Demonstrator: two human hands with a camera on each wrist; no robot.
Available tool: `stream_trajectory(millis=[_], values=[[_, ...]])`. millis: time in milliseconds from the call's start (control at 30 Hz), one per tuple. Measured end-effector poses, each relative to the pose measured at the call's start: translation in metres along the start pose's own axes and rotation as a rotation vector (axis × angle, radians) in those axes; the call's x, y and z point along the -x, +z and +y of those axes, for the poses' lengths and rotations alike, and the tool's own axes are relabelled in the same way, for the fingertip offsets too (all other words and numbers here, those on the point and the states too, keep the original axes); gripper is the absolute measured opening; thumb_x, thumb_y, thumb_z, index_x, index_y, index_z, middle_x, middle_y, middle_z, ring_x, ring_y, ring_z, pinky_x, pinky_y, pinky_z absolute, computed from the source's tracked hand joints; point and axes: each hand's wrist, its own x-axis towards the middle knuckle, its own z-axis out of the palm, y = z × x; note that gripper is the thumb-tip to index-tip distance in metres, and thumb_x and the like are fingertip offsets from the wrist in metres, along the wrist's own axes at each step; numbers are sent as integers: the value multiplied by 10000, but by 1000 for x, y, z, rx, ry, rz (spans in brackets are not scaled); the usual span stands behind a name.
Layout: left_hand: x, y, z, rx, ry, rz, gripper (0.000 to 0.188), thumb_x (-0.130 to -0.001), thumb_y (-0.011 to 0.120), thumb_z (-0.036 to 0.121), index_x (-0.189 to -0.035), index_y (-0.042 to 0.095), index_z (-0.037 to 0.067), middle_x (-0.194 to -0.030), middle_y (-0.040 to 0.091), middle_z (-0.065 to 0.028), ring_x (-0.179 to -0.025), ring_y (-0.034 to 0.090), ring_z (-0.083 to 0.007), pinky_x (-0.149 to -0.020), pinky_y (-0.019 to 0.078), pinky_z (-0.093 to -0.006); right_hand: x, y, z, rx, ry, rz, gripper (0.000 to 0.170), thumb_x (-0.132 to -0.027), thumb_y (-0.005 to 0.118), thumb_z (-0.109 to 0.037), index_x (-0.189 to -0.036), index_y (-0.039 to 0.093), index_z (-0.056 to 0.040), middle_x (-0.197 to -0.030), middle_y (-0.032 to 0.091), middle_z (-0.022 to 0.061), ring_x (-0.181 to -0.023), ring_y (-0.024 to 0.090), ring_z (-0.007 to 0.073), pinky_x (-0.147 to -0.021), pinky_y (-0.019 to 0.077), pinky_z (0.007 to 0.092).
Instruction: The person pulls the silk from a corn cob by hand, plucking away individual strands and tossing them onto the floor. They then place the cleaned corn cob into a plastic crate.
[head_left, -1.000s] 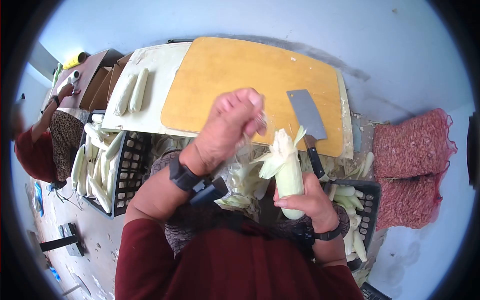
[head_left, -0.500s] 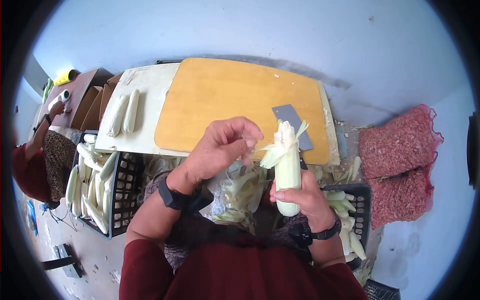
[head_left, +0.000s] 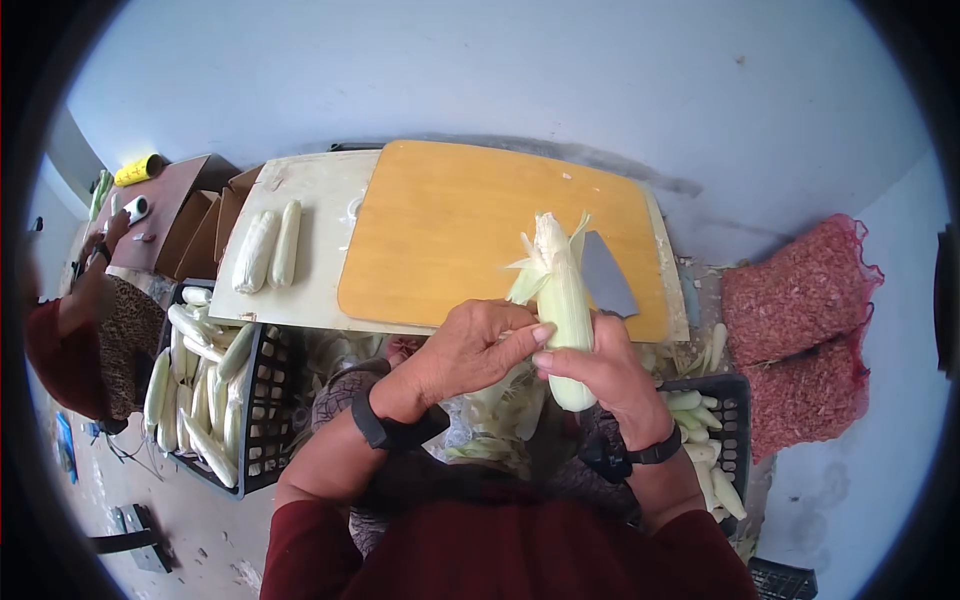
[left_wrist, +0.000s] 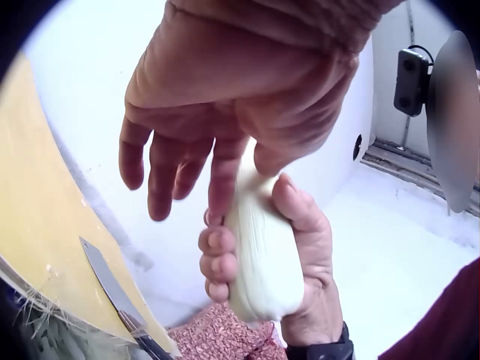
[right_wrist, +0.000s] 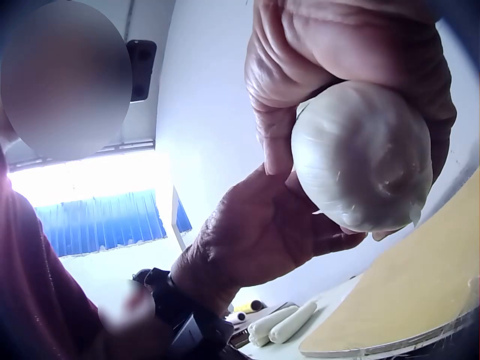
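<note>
My right hand (head_left: 615,375) grips the lower part of a pale green ear of corn (head_left: 566,300), its thumb across the front. The ear stands upright, its tip at the top with loosened husk leaves (head_left: 528,278) hanging off the side. From the left, my left hand (head_left: 475,350) reaches to the ear's middle. In the left wrist view its thumb and index finger (left_wrist: 225,176) pinch the ear on either side, while the other fingers hang free. The right wrist view shows the ear's rounded butt end (right_wrist: 360,157) within the right hand's grip.
A yellow cutting board (head_left: 480,240) lies on the table, a cleaver (head_left: 607,275) on its right side. Two ears (head_left: 270,248) lie to its left. Black crates of corn (head_left: 262,400) (head_left: 735,410) flank my legs. Red mesh sacks (head_left: 800,290) stand right; another person (head_left: 75,340) works far left.
My left hand has come down from above the board to the ear, moving right and closing on its middle. The right hand keeps its grip on the ear.
</note>
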Motion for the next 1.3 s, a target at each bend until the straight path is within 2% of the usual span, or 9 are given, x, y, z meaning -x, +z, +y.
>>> stream_trajectory(millis=[67, 167, 300, 367, 600, 767, 900, 1067, 1300], values=[[-1, 4, -1, 21, 63, 213, 310, -917, 544, 268, -932, 631, -28, -758, 628, -154, -801, 638, -216, -691, 480, -310, -8, 0, 4, 21, -7, 0, 348, -750, 676, -99, -1045, 566, 50, -895, 614, 63, -810, 573, 116, -699, 460, 266], [-6, 8, -7, 177, 110, 251, 406, -923, 533, 303, -1071, 567, -74, -903, 644, -125, -833, 572, -134, -755, 467, -288, -17, 4, 10, 65, -15, 21, 346, -750, 689, -119, -1025, 569, 54, -880, 622, 73, -804, 583, 123, -699, 470, 276], [-15, 7, -13, 258, 45, 210, 407, -900, 571, 254, -1135, 524, -75, -951, 630, -117, -819, 587, -145, -700, 486, -304, -24, 8, 23, 371, -123, 163, 395, -718, 730, -181, -987, 569, 58, -837, 638, 150, -766, 633, 195, -664, 491, 325], [-17, 7, -12, 345, -79, 191, 437, -908, 570, 317, -1132, 548, -57, -1034, 618, -100, -960, 566, -141, -852, 449, -284, -28, 8, 29, 430, -181, 190, 426, -699, 743, -215, -969, 562, 60, -808, 635, 175, -748, 643, 247, -651, 497, 353], [-24, 9, -10, 654, -52, 279, 496, -907, 562, 291, -1262, 420, -25, -1164, 559, -146, -1077, 544, -201, -948, 429, -347, -28, 19, 19, 811, -216, 369, 433, -631, 790, -245, -845, 545, 40, -716, 619, 208, -684, 634, 367, -620, 495, 416], [-32, 2, -10, 872, 34, 422, 553, -898, 566, 354, -1276, 389, -9, -1166, 540, -167, -1108, 531, -268, -947, 434, -393, -27, 19, 19, 851, -147, 316, 437, -650, 772, -293, -816, 532, 32, -695, 615, 206, -663, 629, 371, -619, 487, 435], [-40, -9, -26, 934, 65, 361, 586, -896, 546, 427, -1264, 394, -3, -1141, 548, -167, -1113, 528, -279, -932, 442, -391, -28, 18, 25, 892, -257, 325, 431, -642, 771, -307, -771, 515, 15, -642, 604, 194, -584, 625, 350, -563, 489, 430], [-50, -4, -27, 1042, 3, 290, 688, -895, 436, 571, -1277, 376, 3, -1197, 512, -191, -1128, 515, -295, -951, 425, -423, -27, 14, 25, 888, -261, 351, 437, -645, 769, -312, -774, 519, 22, -644, 604, 195, -582, 624, 347, -560, 486, 438], [-22, 25, -40, 914, -142, 263, 652, -905, 459, 529, -1315, 381, 28, -1254, 495, -148, -1170, 483, -246, -1013, 369, -392, -39, 22, 25, 956, -284, 507, 423, -665, 746, -320, -772, 515, 18, -654, 605, 197, -596, 625, 347, -573, 484, 445]])
